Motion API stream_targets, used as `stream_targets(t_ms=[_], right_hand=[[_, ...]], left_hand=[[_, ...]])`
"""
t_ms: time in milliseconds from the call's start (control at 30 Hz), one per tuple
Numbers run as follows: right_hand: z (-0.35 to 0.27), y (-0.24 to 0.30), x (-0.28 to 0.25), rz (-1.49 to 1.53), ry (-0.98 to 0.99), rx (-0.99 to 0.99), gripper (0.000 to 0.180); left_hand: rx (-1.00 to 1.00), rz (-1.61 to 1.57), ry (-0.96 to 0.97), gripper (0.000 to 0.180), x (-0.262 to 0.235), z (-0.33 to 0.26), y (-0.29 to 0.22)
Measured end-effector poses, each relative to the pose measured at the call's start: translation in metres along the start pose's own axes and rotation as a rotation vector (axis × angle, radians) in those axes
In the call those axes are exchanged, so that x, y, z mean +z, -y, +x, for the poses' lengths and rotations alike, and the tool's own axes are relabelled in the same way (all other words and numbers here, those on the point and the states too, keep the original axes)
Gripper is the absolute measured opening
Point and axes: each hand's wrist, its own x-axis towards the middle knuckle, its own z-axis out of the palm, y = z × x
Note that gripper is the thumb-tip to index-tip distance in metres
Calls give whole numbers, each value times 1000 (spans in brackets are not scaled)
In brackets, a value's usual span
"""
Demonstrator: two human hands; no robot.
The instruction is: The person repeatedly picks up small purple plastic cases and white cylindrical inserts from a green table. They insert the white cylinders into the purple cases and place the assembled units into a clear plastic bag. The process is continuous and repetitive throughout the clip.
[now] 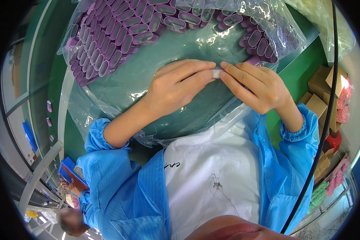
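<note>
A small white piece with a trace of purple (217, 73) sits between my two hands, most of it covered by the fingers. My left hand (182, 82) pinches its left end with thumb and fingers. From the other side, my right hand (254, 86) grips the right end in a similar pinch. Beyond both hands, many hollow purple oval casings (122, 38) stand packed in rows, open ends up. A second group of purple casings (260, 44) stands just past my right hand, partly under clear film. Beneath them is a clear plastic bag (136, 90) spread over the green table.
Cardboard boxes (319, 82) and pink bags (343, 102) are at the right. A black cable (329, 108) runs down the right side. Several small purple-and-white pieces (49, 122) lie at the far left. Another person in a blue sleeve (86, 202) is at lower left.
</note>
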Motion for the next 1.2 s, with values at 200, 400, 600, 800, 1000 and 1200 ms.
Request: stream_targets(t_ms=[200, 400, 600, 800, 1000, 1200], right_hand=[[-4, -4, 0, 111, -42, 22, 26], [-9, -49, -55, -138, -187, 418, 19], [-22, -145, -93, -405, 104, 770, 12], [-28, -188, -56, -602, 488, 809, 18], [-35, -183, -68, -537, 454, 751, 18], [11, -117, -75, -103, -112, 939, 15]], left_hand=[[34, -16, -9, 31, -4, 1, -4], [-412, 344, -111, 29, -129, -4, 3], [-787, 745, 265, 37, -346, -72, 128], [-924, 643, 295, 63, -378, -132, 168], [-461, 752, -146, 39, -209, -19, 77], [50, 424, 24, 26, -28, 81, -3]])
